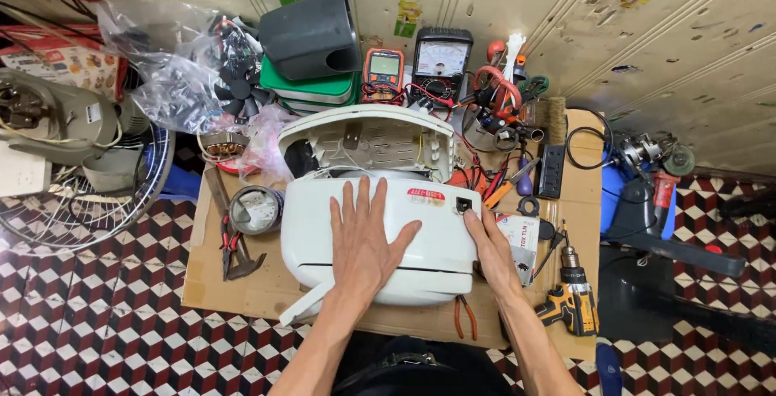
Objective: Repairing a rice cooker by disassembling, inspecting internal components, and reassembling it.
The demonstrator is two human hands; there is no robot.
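On the cluttered cardboard bench (242,295), the left hand (364,238) is pressing flat, fingers spread, steadying the white rice cooker (428,234) while the right hand (491,252), fingers together, is gripping its side; keeping that pressure even matters

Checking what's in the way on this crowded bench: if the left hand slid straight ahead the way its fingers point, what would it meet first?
The left hand lies flat on the white appliance body, fingers pointing away from the person. Straight on, it would probably first meet the open white lid raised behind the body; the depth between them is unclear.
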